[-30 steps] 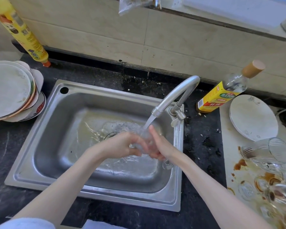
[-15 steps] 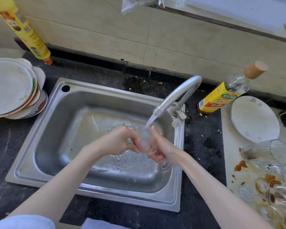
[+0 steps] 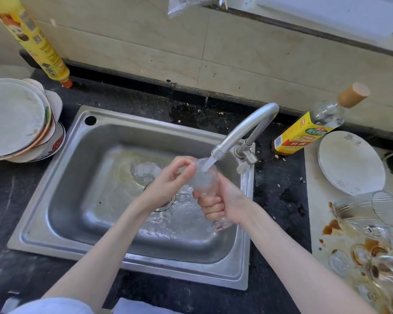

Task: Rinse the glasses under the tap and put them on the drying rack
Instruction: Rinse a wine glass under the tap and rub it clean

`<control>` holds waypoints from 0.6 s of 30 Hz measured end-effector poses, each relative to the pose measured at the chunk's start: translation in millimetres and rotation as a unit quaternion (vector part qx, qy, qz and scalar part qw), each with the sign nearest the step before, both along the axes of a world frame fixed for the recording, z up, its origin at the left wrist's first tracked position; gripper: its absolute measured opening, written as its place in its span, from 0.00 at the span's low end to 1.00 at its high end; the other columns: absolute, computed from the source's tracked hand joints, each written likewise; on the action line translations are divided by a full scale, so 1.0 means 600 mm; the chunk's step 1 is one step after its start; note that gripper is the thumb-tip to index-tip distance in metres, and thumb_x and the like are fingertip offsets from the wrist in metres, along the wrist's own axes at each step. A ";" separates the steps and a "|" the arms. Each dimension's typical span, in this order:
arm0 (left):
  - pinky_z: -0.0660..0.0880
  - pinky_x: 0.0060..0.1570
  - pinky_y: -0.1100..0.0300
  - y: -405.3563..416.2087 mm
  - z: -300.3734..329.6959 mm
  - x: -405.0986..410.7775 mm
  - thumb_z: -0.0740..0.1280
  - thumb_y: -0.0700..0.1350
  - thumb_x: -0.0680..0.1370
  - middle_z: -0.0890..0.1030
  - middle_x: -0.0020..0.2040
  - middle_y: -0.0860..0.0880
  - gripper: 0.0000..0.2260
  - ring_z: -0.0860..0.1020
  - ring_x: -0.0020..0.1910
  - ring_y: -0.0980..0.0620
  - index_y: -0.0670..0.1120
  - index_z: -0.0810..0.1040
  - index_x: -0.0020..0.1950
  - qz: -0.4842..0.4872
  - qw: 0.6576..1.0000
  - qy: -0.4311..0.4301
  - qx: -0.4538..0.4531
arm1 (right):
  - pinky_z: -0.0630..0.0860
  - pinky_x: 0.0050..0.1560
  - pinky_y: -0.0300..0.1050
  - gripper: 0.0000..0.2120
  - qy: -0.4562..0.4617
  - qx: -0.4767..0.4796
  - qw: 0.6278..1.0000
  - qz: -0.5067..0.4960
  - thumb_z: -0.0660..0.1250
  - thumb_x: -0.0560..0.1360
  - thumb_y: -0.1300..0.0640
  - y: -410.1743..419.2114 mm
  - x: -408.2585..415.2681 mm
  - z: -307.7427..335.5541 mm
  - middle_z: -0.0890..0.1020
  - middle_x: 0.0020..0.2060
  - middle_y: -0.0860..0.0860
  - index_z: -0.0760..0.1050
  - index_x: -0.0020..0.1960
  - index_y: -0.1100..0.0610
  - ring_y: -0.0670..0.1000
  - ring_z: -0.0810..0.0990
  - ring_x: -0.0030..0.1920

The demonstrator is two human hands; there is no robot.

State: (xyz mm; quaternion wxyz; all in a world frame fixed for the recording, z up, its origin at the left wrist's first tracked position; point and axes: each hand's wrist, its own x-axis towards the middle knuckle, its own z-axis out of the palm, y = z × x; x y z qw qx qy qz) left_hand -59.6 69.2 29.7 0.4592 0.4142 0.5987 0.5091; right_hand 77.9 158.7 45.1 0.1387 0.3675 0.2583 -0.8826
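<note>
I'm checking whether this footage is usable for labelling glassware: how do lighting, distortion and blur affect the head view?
Head view: bright daylight, even; wide-angle lens bows the wall tiles and the sink rim; the glass in the right hand blurs into running water; left hand is sharp; the dirty glasses at right smear near the edge.

Single head-worn wide-angle view; looked forward and steeply down from above the grip. Grip sat just right of frame centre, close to lens: right hand (image 3: 222, 200) wrapped round glass (image 3: 203, 177), left hand (image 3: 168, 180) pinching its rim. Both forearms ran from bottom edge up to grip. Sink (image 3: 55, 200) spread left of and below grip; tap (image 3: 243, 130) above-right of it. Edges bowed by wide lens. No second view, so no shared area.
</note>
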 end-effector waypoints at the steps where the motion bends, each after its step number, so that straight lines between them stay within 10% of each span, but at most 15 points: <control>1: 0.71 0.51 0.68 -0.001 -0.006 0.003 0.58 0.52 0.79 0.76 0.52 0.53 0.12 0.75 0.49 0.60 0.45 0.74 0.50 0.004 1.000 -0.020 -0.014 | 0.53 0.16 0.31 0.32 0.008 -0.013 1.000 -0.006 0.50 0.70 0.30 -0.001 0.000 0.001 0.61 0.17 0.45 0.70 0.36 0.60 0.42 0.56 0.15; 8: 0.70 0.44 0.57 0.009 -0.030 0.018 0.52 0.51 0.82 0.74 0.40 0.46 0.13 0.71 0.41 0.50 0.46 0.72 0.45 0.096 0.978 -0.173 -0.068 | 0.54 0.22 0.34 0.35 -0.018 0.037 0.996 -0.083 0.46 0.73 0.28 -0.020 -0.007 -0.002 0.67 0.27 0.50 0.71 0.56 0.56 0.43 0.58 0.22; 18: 0.73 0.45 0.56 0.033 -0.032 0.026 0.59 0.68 0.73 0.78 0.52 0.45 0.30 0.77 0.44 0.52 0.43 0.73 0.59 0.078 0.970 -0.166 -0.160 | 0.65 0.22 0.36 0.36 -0.046 0.009 0.997 -0.058 0.36 0.76 0.31 -0.015 -0.011 0.007 0.65 0.19 0.49 0.69 0.48 0.60 0.46 0.65 0.20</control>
